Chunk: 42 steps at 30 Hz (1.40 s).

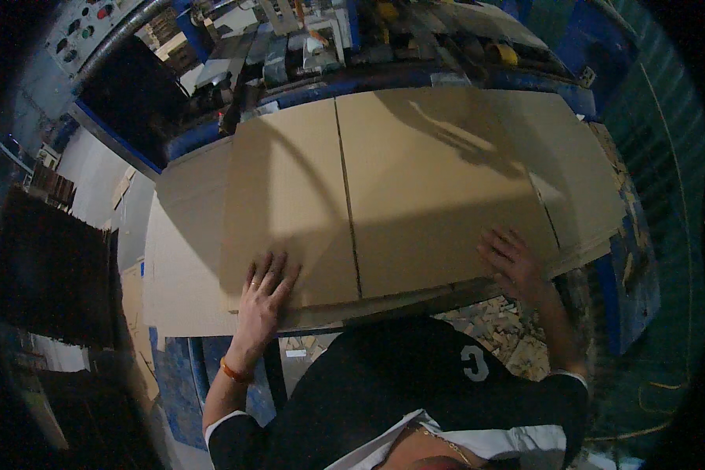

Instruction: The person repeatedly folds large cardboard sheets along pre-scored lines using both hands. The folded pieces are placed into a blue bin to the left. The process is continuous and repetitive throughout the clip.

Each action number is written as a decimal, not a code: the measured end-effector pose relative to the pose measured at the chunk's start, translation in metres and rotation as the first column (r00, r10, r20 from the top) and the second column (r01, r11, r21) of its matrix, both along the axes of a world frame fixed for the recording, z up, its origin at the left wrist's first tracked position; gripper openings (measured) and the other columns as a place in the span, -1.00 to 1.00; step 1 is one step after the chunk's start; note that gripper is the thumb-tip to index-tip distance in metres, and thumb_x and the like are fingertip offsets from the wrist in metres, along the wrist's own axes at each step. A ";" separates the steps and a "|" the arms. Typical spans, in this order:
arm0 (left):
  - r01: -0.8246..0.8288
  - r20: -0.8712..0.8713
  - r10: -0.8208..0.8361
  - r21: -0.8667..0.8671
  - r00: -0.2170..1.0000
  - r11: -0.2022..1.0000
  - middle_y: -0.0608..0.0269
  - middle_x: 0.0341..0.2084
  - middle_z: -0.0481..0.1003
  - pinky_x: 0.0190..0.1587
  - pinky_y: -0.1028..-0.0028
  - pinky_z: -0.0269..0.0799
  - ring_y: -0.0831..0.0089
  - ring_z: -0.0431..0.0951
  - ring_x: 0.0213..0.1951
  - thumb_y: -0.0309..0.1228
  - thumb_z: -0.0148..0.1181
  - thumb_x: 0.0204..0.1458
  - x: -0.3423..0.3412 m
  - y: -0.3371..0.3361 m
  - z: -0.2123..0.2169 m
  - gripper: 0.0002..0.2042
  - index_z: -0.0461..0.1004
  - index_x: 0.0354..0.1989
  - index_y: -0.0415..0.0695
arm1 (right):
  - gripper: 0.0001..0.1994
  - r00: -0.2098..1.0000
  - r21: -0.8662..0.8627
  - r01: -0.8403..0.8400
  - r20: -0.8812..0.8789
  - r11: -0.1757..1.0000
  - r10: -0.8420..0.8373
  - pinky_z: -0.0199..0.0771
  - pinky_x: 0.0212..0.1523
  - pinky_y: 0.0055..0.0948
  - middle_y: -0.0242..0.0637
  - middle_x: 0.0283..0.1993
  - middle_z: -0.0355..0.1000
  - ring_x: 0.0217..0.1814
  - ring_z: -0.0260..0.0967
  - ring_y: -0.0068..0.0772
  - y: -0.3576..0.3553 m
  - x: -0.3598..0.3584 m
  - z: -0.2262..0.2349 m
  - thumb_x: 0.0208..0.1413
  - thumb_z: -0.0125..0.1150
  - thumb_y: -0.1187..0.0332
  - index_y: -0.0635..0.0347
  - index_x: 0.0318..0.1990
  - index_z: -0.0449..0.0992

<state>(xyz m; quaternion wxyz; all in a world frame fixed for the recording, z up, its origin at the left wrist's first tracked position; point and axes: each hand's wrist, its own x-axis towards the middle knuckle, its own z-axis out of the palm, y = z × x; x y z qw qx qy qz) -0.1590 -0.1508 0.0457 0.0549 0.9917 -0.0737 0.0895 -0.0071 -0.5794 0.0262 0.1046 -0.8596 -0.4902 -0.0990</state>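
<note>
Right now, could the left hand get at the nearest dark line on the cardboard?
Probably yes: the left hand rests on the cardboard, just left of the dark line, with nothing visible between them.

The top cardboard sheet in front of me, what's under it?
Under the top sheet, more cardboard shows past its left side and near edge. The middle is covered, so what lies there can't be seen.

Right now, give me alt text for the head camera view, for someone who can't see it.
A person's left hand and right hand lie, fingers spread, along the near edge of a brown cardboard sheet atop wider cardboard. Beyond stands a blue-framed machine; cardboard-coloured scraps lie below.
</note>
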 end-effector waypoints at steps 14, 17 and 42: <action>-0.087 0.325 0.113 -0.093 0.939 0.992 0.06 0.21 0.13 0.26 0.09 -0.14 0.06 0.03 0.26 -0.30 0.15 -0.04 0.205 0.077 -0.008 -0.37 0.08 0.25 -0.05 | -0.32 0.921 -0.003 0.377 -0.100 0.926 -0.376 -0.05 0.27 -0.07 -0.12 0.29 0.00 0.29 -0.05 0.03 0.097 0.199 -0.011 -0.03 0.11 -0.08 -0.15 0.26 0.09; -0.253 0.390 0.213 0.054 0.896 0.966 0.03 0.21 0.11 0.22 0.03 -0.08 0.01 0.01 0.26 -0.35 0.28 -0.16 0.208 0.068 0.003 -0.23 0.01 0.26 -0.08 | -0.25 0.848 0.071 0.520 0.080 0.851 -0.524 -0.09 0.27 -0.06 -0.04 0.29 -0.01 0.30 -0.07 0.10 0.090 0.190 -0.010 -0.04 0.15 -0.05 -0.09 0.29 0.01; -0.169 0.685 0.710 -0.728 -0.160 0.664 -0.01 0.16 0.14 0.18 0.10 0.04 0.16 0.12 0.18 -0.02 0.00 0.04 -0.046 0.146 0.001 -0.37 0.11 0.20 -0.18 | -0.48 0.663 0.751 0.384 -0.629 -0.538 -0.406 0.22 0.13 -0.22 -0.16 0.22 0.15 0.17 0.18 -0.24 -0.142 0.101 -0.052 0.14 0.03 0.28 0.22 0.23 0.11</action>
